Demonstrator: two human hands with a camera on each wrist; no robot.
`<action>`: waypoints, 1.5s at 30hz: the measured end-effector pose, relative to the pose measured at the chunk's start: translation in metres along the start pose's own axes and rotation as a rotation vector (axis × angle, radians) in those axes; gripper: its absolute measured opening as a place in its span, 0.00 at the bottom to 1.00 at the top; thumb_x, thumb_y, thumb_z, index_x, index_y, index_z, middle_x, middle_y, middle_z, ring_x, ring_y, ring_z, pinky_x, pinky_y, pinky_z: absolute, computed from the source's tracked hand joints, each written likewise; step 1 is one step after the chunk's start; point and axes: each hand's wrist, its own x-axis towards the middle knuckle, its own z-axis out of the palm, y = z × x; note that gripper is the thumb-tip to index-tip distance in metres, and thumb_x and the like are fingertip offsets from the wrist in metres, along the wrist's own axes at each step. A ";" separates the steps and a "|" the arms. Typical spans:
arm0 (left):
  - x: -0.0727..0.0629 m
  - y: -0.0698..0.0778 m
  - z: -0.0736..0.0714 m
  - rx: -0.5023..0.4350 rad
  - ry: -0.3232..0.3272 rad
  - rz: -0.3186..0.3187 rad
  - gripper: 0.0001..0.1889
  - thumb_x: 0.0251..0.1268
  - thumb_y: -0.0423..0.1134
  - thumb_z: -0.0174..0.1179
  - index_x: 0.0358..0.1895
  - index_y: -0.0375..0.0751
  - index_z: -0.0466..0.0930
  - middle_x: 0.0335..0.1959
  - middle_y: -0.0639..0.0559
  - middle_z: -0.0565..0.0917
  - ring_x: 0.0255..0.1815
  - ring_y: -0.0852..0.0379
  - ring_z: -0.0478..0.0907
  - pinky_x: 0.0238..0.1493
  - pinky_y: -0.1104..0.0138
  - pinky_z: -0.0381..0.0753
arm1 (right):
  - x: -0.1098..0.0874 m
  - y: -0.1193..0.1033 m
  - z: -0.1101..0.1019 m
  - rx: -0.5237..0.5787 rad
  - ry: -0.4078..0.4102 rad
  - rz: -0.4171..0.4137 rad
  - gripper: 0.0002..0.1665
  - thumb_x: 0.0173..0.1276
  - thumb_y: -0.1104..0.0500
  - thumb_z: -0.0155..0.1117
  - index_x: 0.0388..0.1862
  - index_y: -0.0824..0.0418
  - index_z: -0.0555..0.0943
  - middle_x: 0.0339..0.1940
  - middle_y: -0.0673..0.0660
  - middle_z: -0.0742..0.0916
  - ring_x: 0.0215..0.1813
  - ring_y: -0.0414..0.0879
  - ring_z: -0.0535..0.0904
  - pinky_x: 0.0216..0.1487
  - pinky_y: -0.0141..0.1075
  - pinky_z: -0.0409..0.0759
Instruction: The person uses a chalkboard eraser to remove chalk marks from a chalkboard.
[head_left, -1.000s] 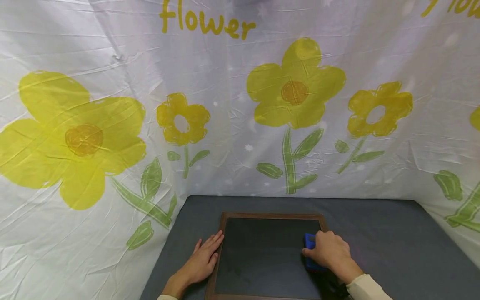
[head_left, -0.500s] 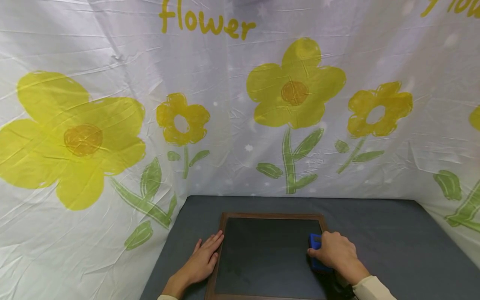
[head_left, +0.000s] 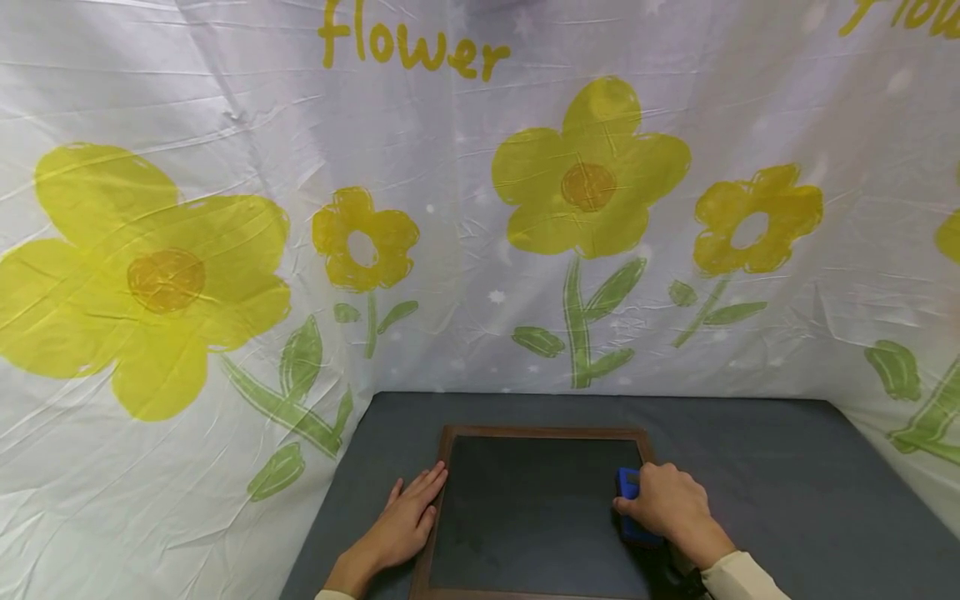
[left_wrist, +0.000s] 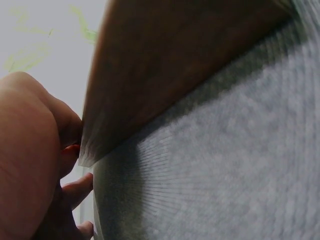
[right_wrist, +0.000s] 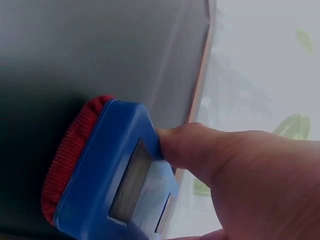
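A small blackboard (head_left: 536, 517) in a brown wooden frame lies flat on the dark grey table. My right hand (head_left: 671, 504) grips a blue board eraser (right_wrist: 100, 175) from above, near the board's right side. Its red fabric pad (right_wrist: 72, 155) faces the board's dark surface in the right wrist view, and my thumb (right_wrist: 187, 145) presses against the blue casing. My left hand (head_left: 405, 517) lies with straight fingers along the left side of the frame, fingertips on the wood. Close up in the left wrist view, the frame's edge (left_wrist: 150, 65) stands beside that hand (left_wrist: 30, 150).
Grey cloth covers the table (head_left: 787, 483), with room to the right of the board. Behind and on the left hangs a white curtain (head_left: 450, 333) printed with yellow flowers. A dark thing around the right wrist (head_left: 686, 579) is partly hidden.
My right hand and the eraser have shifted slightly right over the last second, staying nearly still in the latest half second. The left hand and the board have not moved.
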 end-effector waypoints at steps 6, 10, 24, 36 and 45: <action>0.001 0.000 0.000 0.012 0.009 -0.002 0.32 0.82 0.29 0.54 0.85 0.35 0.65 0.88 0.41 0.64 0.86 0.31 0.63 0.77 0.20 0.47 | 0.001 -0.006 0.000 -0.005 0.011 -0.028 0.28 0.67 0.38 0.80 0.34 0.63 0.85 0.25 0.57 0.83 0.23 0.49 0.79 0.24 0.42 0.77; 0.002 -0.001 0.000 0.014 0.010 -0.003 0.32 0.81 0.28 0.54 0.85 0.34 0.64 0.88 0.40 0.64 0.87 0.31 0.62 0.77 0.20 0.47 | 0.002 -0.010 0.001 -0.005 0.016 -0.044 0.29 0.68 0.38 0.80 0.37 0.64 0.86 0.27 0.58 0.83 0.24 0.49 0.80 0.24 0.43 0.78; 0.002 -0.001 0.000 0.005 -0.003 -0.005 0.32 0.82 0.28 0.53 0.85 0.34 0.64 0.88 0.40 0.63 0.87 0.31 0.62 0.77 0.20 0.46 | 0.007 -0.048 0.014 -0.037 0.081 -0.128 0.35 0.66 0.37 0.81 0.48 0.69 0.88 0.33 0.62 0.85 0.27 0.51 0.82 0.27 0.46 0.84; 0.001 0.001 0.000 0.005 -0.006 0.001 0.32 0.81 0.27 0.53 0.85 0.34 0.64 0.88 0.40 0.64 0.86 0.30 0.62 0.77 0.20 0.47 | 0.009 -0.086 0.028 -0.021 0.080 -0.165 0.34 0.65 0.37 0.82 0.47 0.67 0.89 0.31 0.60 0.85 0.26 0.50 0.81 0.27 0.46 0.85; 0.000 0.001 0.000 0.003 -0.005 -0.005 0.32 0.81 0.28 0.53 0.85 0.34 0.65 0.88 0.40 0.64 0.86 0.31 0.62 0.77 0.20 0.47 | 0.014 -0.115 0.037 -0.043 0.071 -0.180 0.34 0.65 0.35 0.81 0.47 0.65 0.90 0.30 0.60 0.85 0.28 0.53 0.84 0.28 0.48 0.87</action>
